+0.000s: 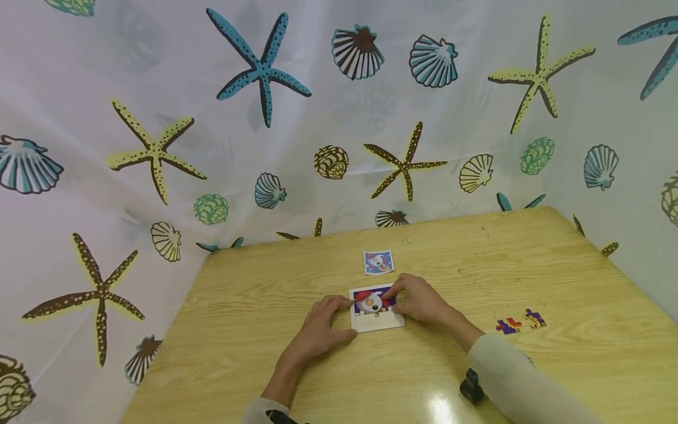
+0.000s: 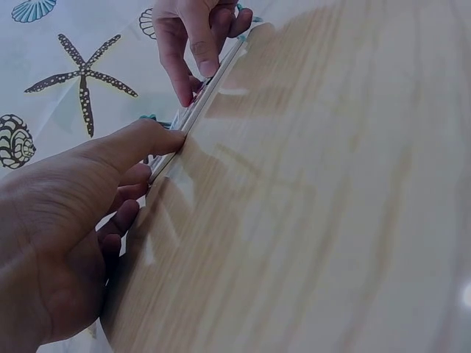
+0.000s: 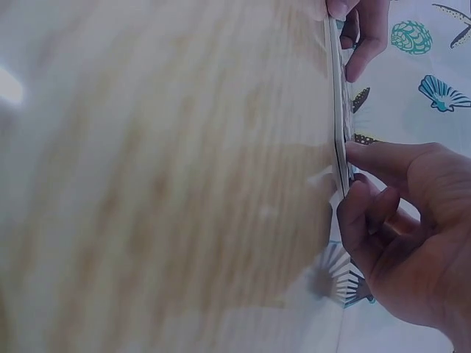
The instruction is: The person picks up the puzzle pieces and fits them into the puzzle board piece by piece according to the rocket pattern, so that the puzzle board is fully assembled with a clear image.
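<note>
A white-bordered jigsaw puzzle tray lies on the table, its upper part filled with pieces showing a white dog in a red hat; the lower strip is bare. My left hand holds the tray's left edge, a finger at the side and the thumb at the near corner. Over the right side, my right hand pinches a puzzle piece between thumb and forefinger at the picture's edge; the fingers partly cover it. The left wrist view shows the left thumb against the tray's edge.
Behind the tray lies a small reference picture card of the same dog. Several loose puzzle pieces lie to the right on the wooden table. A curtain with starfish and shells hangs around the table's back and sides.
</note>
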`<state>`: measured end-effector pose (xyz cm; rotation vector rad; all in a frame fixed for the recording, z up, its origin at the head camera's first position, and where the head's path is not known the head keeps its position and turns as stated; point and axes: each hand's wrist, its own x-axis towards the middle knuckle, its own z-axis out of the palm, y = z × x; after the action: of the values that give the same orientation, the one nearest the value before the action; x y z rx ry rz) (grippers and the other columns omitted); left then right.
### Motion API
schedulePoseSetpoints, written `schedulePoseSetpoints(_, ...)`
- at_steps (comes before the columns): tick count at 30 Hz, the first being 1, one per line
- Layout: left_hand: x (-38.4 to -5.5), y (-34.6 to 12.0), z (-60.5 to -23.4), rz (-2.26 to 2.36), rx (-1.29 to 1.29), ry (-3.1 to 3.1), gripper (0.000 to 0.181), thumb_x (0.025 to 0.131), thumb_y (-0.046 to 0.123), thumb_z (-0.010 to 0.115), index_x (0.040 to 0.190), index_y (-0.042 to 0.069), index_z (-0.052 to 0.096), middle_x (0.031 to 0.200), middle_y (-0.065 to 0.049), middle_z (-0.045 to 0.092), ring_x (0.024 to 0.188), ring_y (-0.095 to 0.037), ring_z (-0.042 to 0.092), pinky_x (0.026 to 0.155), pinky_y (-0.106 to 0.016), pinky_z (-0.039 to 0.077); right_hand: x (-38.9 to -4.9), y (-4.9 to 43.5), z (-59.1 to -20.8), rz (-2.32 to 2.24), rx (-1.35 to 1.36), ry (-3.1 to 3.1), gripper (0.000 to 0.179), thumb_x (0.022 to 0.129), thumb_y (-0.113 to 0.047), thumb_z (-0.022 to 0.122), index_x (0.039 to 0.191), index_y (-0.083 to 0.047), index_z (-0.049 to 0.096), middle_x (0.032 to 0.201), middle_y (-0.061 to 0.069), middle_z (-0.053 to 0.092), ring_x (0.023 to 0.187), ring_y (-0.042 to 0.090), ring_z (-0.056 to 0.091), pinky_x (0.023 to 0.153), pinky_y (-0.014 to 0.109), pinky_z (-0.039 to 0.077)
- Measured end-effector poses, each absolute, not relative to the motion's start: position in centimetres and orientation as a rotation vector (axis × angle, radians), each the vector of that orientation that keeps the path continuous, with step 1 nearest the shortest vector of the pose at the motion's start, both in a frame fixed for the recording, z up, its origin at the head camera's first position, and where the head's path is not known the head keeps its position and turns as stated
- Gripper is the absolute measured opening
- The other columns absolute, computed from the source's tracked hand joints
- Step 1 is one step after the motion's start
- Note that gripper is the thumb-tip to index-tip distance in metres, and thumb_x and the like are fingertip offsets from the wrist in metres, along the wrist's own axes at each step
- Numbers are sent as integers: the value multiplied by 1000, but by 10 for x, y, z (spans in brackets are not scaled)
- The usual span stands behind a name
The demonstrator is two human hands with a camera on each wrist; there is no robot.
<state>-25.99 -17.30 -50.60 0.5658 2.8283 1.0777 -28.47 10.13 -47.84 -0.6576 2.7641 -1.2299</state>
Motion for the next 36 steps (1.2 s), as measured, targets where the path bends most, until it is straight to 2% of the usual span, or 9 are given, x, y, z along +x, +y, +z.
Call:
schedulePoseSetpoints(8,-260,-177,-506,1076,552,2852,60,85,35,82,139,17,63,148,0,54,142,-31,42,118,-56,30,-286,94,-477,-1247,-635,2754,22,85,4,80,106,-4,81,108,4,64,102,23,58,97,45,48)
schedulePoseSetpoints(20,-260,-177,-505,1082,539,2850,59,86,36,82,139,18,63,148,0,53,141,-31,42,118,-57,30,-284,91,-473,-1193,-601,2800,20,89,0,77,108,-5,81,106,2,65,100,22,58,92,40,48)
schedulePoseSetpoints(23,-258,-176,-505,1092,535,2834,59,85,35,82,138,18,64,148,-1,53,142,-32,42,118,-57,30,-282,91,-473,-1160,-608,2819,20,87,1,79,106,-4,82,102,2,66,95,20,58,88,37,48)
schedulePoseSetpoints(25,-257,-176,-505,1097,538,2822,59,85,35,82,139,18,63,148,-1,53,142,-32,41,118,-57,29,-281,91,-472,-1119,-603,2837,20,86,0,80,106,-5,82,98,2,65,88,18,56,80,34,47)
schedulePoseSetpoints(30,-257,-175,-504,1109,549,2817,60,85,34,82,140,18,63,148,-1,53,142,-31,41,118,-57,29,-281,89,-471,-1037,-593,2888,20,85,-2,81,105,-6,83,84,-1,58,73,15,46,66,28,36)
schedulePoseSetpoints(36,-256,-178,-506,1108,566,2816,58,85,33,82,137,16,64,146,-1,54,143,-31,41,119,-57,28,-277,86,-474,-1036,-572,2878,21,86,-3,81,107,-6,82,81,-1,54,71,16,44,64,29,34)
